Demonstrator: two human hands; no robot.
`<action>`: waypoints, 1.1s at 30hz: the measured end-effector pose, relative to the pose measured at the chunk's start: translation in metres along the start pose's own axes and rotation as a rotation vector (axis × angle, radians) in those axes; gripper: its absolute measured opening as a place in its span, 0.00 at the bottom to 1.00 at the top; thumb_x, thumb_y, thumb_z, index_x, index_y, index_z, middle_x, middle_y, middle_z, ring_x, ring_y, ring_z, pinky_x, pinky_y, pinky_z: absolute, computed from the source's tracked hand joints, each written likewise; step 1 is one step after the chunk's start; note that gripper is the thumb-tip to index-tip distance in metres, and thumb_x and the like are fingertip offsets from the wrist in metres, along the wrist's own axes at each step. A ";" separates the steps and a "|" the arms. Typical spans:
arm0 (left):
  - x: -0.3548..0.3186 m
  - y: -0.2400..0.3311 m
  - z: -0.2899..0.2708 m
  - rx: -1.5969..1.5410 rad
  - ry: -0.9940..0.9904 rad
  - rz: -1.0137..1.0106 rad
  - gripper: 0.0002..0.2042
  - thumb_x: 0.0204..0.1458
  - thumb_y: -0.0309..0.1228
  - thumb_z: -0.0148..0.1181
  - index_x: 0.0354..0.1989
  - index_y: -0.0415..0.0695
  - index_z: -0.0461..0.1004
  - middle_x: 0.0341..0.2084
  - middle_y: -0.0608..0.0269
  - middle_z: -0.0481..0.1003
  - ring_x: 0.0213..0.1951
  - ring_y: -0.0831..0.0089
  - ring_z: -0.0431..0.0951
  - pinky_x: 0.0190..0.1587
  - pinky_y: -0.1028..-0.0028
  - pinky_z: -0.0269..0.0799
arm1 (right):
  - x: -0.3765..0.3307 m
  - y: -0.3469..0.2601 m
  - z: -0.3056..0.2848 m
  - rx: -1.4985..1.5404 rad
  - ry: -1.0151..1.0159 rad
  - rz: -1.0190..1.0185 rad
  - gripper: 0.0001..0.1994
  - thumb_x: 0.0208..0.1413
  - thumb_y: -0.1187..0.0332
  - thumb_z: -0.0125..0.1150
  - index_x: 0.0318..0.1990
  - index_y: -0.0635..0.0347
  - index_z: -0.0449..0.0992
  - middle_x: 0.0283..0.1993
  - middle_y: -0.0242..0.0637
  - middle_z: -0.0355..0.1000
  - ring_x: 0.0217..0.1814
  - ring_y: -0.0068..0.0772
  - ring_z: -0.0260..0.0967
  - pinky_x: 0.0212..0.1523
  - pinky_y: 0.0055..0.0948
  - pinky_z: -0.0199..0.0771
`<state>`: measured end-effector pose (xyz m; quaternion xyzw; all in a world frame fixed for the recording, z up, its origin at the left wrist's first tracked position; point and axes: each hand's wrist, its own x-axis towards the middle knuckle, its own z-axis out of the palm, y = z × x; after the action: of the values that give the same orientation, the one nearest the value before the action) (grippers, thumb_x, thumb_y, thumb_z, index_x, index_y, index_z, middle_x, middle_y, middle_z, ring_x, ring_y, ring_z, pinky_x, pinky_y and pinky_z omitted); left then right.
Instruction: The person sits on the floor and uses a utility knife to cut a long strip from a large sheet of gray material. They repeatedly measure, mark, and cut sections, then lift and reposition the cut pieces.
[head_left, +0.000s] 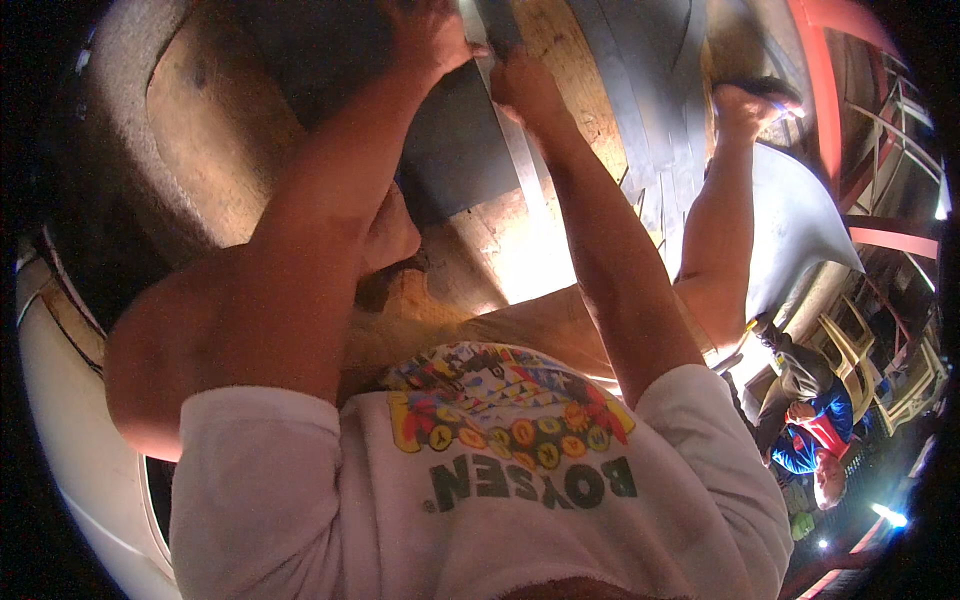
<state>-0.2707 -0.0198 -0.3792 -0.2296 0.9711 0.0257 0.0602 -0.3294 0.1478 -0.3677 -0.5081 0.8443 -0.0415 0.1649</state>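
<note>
A long pale metal strip like a straightedge (522, 165) lies over a dark sheet (450, 155) on a wooden board (565, 50). My left hand (432, 40) rests beside the strip's far part, its thumb stretched out against the edge. Its other fingers are partly lost in shadow near the top edge. Just right of the strip, my right hand (528, 95) is closed in a fist. Whatever it holds is hidden by the fingers; a dark shape shows just beyond them.
Grey sheet strips (655, 100) lie to the right, and a larger curved sheet (795, 215) is behind my sandalled foot (755, 105). A red metal frame (825, 100) rises at the right. Farther off, a person in blue (830, 415) is near pale chairs (850, 350).
</note>
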 end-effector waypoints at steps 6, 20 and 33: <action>-0.045 0.037 0.022 0.090 -0.055 0.038 0.58 0.38 0.68 0.68 0.74 0.42 0.55 0.75 0.54 0.51 0.76 0.58 0.51 0.57 0.10 0.41 | 0.014 0.018 0.041 0.088 -0.032 0.129 0.14 0.58 0.64 0.57 0.41 0.69 0.80 0.46 0.63 0.75 0.46 0.61 0.79 0.48 0.52 0.81; -0.054 0.042 0.073 0.011 -0.010 0.011 0.57 0.42 0.68 0.64 0.75 0.41 0.51 0.77 0.52 0.47 0.77 0.57 0.45 0.54 0.07 0.30 | 0.005 0.004 0.006 0.305 -0.082 0.305 0.17 0.58 0.67 0.57 0.52 0.69 0.71 0.44 0.66 0.77 0.49 0.67 0.78 0.49 0.56 0.80; -0.061 0.061 -0.014 -0.134 -0.275 -0.052 0.62 0.37 0.60 0.74 0.75 0.35 0.47 0.77 0.48 0.45 0.78 0.56 0.40 0.65 0.17 0.35 | -0.138 -0.012 -0.016 0.423 -0.311 0.548 0.14 0.63 0.66 0.50 0.53 0.61 0.66 0.42 0.69 0.76 0.47 0.71 0.77 0.49 0.62 0.77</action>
<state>-0.2454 0.0608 -0.3565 -0.2527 0.9434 0.1203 0.1778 -0.2654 0.2613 -0.3168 -0.2185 0.8865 -0.0918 0.3975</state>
